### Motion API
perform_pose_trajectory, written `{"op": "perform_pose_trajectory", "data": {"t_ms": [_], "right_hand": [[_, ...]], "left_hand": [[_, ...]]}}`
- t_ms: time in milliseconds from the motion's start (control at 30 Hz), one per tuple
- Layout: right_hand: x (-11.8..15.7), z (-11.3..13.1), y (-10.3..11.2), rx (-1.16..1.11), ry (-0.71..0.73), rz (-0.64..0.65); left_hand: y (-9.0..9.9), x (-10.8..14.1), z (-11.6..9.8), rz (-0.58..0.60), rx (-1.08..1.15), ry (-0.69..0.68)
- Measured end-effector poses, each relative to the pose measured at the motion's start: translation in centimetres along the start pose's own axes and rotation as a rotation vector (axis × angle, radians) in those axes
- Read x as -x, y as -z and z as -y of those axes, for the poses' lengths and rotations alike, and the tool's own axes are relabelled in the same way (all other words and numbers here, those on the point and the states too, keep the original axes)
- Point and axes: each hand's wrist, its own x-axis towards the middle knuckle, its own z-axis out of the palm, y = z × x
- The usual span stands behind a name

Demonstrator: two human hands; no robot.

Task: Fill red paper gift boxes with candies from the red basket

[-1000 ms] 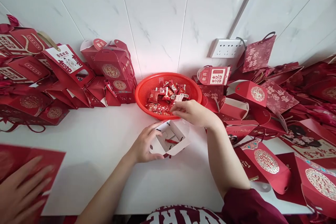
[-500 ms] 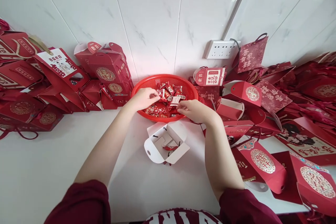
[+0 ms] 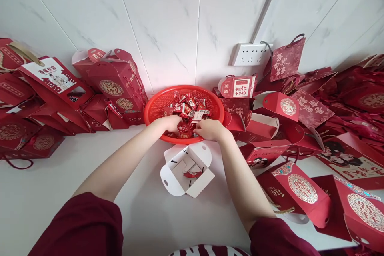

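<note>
Several small wrapped candies (image 3: 189,112), mostly red, lie heaped in a red plastic basket (image 3: 156,102) against the wall. My left hand (image 3: 171,123) reaches over the near left rim, its fingers curled down among the candies. From the right, my right hand (image 3: 210,129) dips in too, fingers bent closed at the near side of the heap. What either set of fingertips holds is hidden. Just in front of the basket stands an opened box (image 3: 201,183), white inside, flaps spread outward. A red-wrapped piece (image 3: 192,175) lies on its bottom.
Red gift boxes (image 3: 112,88) stand stacked on the left. Many more red boxes (image 3: 295,188) and bags (image 3: 287,60) crowd the right side of the white table (image 3: 144,212). A white power strip (image 3: 250,55) is on the tiled wall.
Both hands have lowered from above the basket into the candies, moving nearer to its front rim. The view has shifted slightly. The open box still stands before the basket.
</note>
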Motion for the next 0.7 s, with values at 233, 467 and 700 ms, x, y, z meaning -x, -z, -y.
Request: {"op": "perform_pose_trajectory", "data": {"t_ms": [233,467,700], "right_hand": [[0.2,-0.1,0.1,-0.023,0.019,-0.019],[0.6,-0.1,0.2,-0.067,0.013,-0.048],[0.6,-0.4,0.0,-0.136,0.024,-0.073]], "left_hand": [[0.0,0.1,-0.4,-0.057,0.013,-0.029],[0.0,0.4,0.2,-0.128,0.076,-0.038],[0.7,1.7,0.5,-0.241,0.208,-0.082]]}}
